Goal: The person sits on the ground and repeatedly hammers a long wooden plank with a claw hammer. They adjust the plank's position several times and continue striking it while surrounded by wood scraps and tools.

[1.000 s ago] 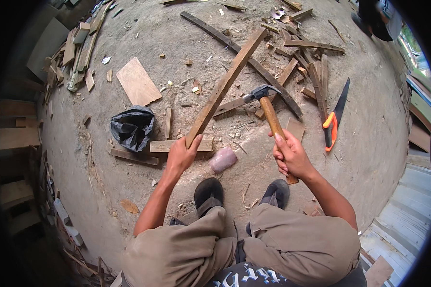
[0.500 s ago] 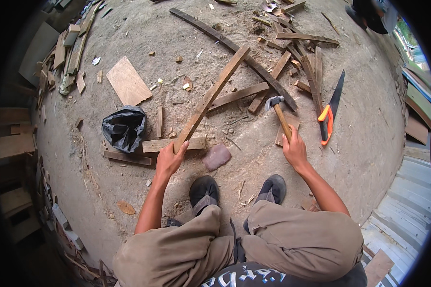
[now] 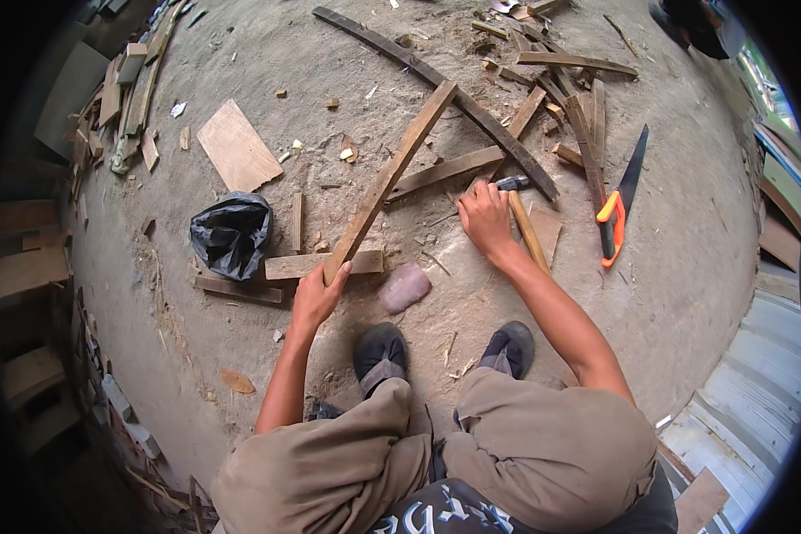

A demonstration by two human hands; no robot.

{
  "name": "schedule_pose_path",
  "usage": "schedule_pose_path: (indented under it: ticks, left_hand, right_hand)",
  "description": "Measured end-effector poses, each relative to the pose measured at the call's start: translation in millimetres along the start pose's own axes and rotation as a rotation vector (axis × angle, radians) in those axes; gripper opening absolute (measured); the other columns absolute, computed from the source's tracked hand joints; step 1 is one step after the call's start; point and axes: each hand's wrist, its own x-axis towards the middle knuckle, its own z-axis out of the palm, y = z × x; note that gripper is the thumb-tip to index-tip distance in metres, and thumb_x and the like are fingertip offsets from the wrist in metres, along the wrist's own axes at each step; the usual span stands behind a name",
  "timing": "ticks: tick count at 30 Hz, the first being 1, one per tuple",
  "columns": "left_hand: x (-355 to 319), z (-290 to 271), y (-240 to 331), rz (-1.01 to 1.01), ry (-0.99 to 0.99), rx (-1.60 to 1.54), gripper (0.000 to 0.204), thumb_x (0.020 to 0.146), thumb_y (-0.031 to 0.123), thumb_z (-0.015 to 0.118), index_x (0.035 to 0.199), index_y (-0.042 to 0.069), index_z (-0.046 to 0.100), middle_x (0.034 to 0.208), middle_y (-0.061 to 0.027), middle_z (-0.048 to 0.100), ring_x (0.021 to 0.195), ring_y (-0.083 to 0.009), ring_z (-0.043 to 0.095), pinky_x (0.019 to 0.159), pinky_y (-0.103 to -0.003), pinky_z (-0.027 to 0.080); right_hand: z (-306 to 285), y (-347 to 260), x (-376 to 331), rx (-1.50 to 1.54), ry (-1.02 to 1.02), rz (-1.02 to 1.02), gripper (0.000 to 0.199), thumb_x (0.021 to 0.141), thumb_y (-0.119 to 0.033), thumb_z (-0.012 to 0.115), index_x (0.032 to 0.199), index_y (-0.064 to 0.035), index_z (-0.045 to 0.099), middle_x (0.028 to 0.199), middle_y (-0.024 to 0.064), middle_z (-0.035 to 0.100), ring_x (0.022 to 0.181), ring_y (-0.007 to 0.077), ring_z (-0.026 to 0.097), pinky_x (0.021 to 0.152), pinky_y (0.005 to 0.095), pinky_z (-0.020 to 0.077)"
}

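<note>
Wooden stick (image 3: 392, 178), left of the hammer (image 3: 529, 233): lower end grasped by the fingers of the left hand (image 3: 314, 297), long axis slanting away and rightward. Right hand (image 3: 488, 219), just left of the hammer's handle and the nearer hand to it (fingers curled; whether they grip anything, not discernible).

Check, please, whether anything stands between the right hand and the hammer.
Nothing visible does. The right hand is close beside the hammer, left of its handle; whether they touch, I cannot tell. The wooden strip in the left hand is farther left, not between them.
</note>
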Motion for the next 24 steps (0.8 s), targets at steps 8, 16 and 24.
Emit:
schedule_pose_path:
  ticks: [8, 16, 24]
  left_hand:
    - [-2, -3, -5, -0.055, -0.046, -0.043, 0.069, 0.092, 0.065, 0.058, 0.102, -0.003, 0.069, 0.082, -0.0249, 0.070, 0.084, -0.0428, 0.069, 0.076, -0.049, 0.052]
    - [-9, 2, -16, -0.044, -0.013, -0.086, 0.067, 0.093, 0.062, 0.061, 0.098, -0.004, 0.068, 0.078, -0.0234, 0.069, 0.078, -0.0384, 0.069, 0.072, -0.046, 0.052]
    - [-22, 2, -15, -0.049, -0.010, -0.201, 0.062, 0.094, 0.058, 0.063, 0.099, -0.004, 0.068, 0.072, -0.0194, 0.067, 0.069, -0.0315, 0.067, 0.067, -0.043, 0.050]
  right_hand:
    - [9, -11, -8, -0.032, 0.049, 0.076, 0.016, 0.087, -0.023, 0.071, 0.080, -0.0081, 0.071, 0.089, 0.0088, 0.059, 0.092, 0.0275, 0.055, 0.081, 0.0428, 0.0402]
    - [22, -23, -7, 0.021, 0.096, 0.249, 0.014, 0.087, -0.018, 0.069, 0.080, -0.0063, 0.072, 0.089, 0.0090, 0.064, 0.092, 0.0282, 0.058, 0.081, 0.0441, 0.0412]
    - [27, -19, -4, -0.013, 0.117, 0.244, 0.012, 0.084, -0.017, 0.069, 0.078, -0.0061, 0.071, 0.085, 0.0090, 0.064, 0.089, 0.0283, 0.059, 0.081, 0.0440, 0.0417]
